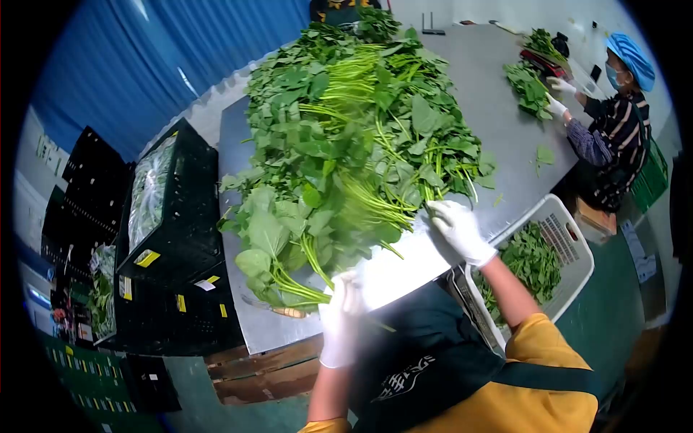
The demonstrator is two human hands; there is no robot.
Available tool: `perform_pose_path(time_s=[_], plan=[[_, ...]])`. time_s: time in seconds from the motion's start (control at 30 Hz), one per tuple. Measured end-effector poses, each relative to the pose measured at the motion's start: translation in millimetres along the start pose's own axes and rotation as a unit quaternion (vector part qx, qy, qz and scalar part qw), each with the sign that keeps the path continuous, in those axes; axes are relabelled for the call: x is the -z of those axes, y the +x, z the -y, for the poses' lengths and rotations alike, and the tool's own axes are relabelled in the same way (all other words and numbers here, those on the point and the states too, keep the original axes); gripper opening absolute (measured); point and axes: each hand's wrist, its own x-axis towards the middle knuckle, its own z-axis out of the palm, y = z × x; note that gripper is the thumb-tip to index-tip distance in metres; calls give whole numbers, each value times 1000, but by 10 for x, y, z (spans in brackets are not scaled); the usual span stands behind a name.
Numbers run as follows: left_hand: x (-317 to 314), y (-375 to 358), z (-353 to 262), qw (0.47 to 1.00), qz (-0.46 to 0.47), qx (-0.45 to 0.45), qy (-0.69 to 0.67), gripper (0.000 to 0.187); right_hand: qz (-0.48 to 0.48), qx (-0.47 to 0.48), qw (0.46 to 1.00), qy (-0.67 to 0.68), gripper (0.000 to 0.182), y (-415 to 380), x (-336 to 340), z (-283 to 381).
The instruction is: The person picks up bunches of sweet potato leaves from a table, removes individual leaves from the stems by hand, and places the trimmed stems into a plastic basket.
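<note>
A long heap of leafy greens (289,159) with pale green stems covers the middle of the metal table (498,86). My left hand (341,317), in a white glove, is closed at the near edge around the stem ends of a bunch of leafy greens (271,242); its fingertips are slightly blurred. Farther right, my white-gloved right hand (460,232) has its fingers closed at the stem ends of greens (440,162) on the heap's right side. Between my hands, more stems (375,206) are smeared by motion.
Below the table's right edge stands a white crate (577,249) with loose leaves. Dark crates (184,209) with bagged greens are stacked at left. A co-worker (613,137) in a blue cap handles greens (530,90) at the right. Another person (339,11) stands at the far end.
</note>
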Motion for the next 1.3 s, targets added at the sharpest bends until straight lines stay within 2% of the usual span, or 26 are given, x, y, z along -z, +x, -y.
perform_pose_path(time_s=[0.03,0.13,0.17,0.23,0.27,0.3,0.37,0.4,0.5,0.6,0.63,0.67,0.7,0.77,0.83,0.9,0.93,0.97,1.0,1.03,1.1,1.17,1.2,1.23,1.27,1.3], plan=[[-80,-72,-46,999,-45,3,20,25,-12,3,1000,4,29,99,-214,29],[26,-178,-139,997,-46,-36,60,24,170,-28,979,-105,24,370,-650,-24],[106,-189,-148,996,-47,-43,61,24,166,-24,981,-102,24,406,-629,-9],[272,-193,-127,996,-36,-77,28,25,109,-48,991,62,22,464,-378,76],[294,-205,-134,996,-28,-85,21,26,165,-214,908,320,20,547,-75,289],[287,-184,-125,996,-27,-87,19,26,164,-287,812,480,18,564,155,366],[251,-142,-55,990,-83,-109,25,26,123,-334,637,684,13,447,195,182],[222,-110,-13,989,-81,-121,39,26,114,-298,646,694,10,399,260,329],[-13,20,66,989,-123,-82,19,23,218,-327,649,651,12,86,159,489],[-32,185,152,996,-63,-50,37,26,234,-295,670,640,17,-129,68,694],[-15,267,229,996,-41,-51,58,27,226,-332,658,638,16,-183,21,748],[29,359,333,972,2,-160,170,29,228,-310,674,631,15,-224,11,805],[105,427,376,828,30,-340,446,28,229,-289,690,624,14,-253,32,867],[41,448,372,980,27,-119,154,27,241,-302,698,603,14,-274,103,1010],[-107,432,365,988,16,-111,106,23,249,-315,708,581,15,-360,36,995],[-104,445,408,993,11,-102,55,20,252,-287,760,526,14,-470,-75,886],[-23,495,493,995,21,-89,40,16,233,-342,708,572,12,-542,-67,843],[18,523,541,996,31,-77,26,14,231,-343,708,572,12,-555,32,865],[-130,407,456,995,-2,-71,66,12,147,-357,696,606,12,-574,129,862],[-108,455,572,999,-18,-34,-6,12,63,-367,677,635,13,-597,185,822],[-93,501,648,994,-25,-57,-85,13,-133,-229,621,738,17,-768,153,417],[23,579,576,992,-65,-108,12,14,-223,-292,511,777,32,-837,327,-113],[312,688,670,930,28,-243,274,14,-203,-274,488,804,40,-758,468,-130],[264,635,593,930,24,-244,275,14,-182,-255,463,829,49,-668,640,-92],[141,557,465,982,19,-120,146,13,-146,-275,480,820,60,-581,683,-11],[62,512,401,1000,15,11,12,12,-101,-273,589,753,46,-496,623,120]])
